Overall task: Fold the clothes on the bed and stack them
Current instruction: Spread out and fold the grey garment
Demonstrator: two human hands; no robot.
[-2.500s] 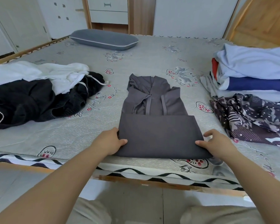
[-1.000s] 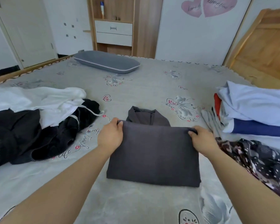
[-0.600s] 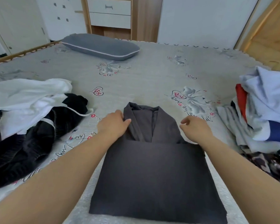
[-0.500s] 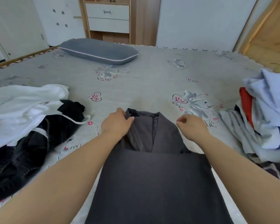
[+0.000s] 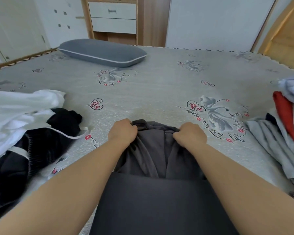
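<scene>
On the bed [image 5: 159, 85], directly in front of the person, the dark grey garment [image 5: 156, 192] lay partly folded: lower half doubled up, collar end exposed at the far edge. Left hand [image 5: 122, 132] and right hand [image 5: 190, 135] each gripped that far edge, fingers curled tight onto cloth at either side of the collar.

Judgement: step in hand was the last fold, far end to near end.
- Lift both corners level and together, so the edge does not skew.
- Lay the far edge square to the doubled part's sides; press flat from centre outward.
- Tuck the collar inside; loose folds between the hands looked likely to bunch.

Unfolded white garment [image 5: 19, 106] and black garment [image 5: 41, 143] lay apart to the left. Pile of clothes [image 5: 285, 126] sat to the right, probably the stack for this piece.
</scene>
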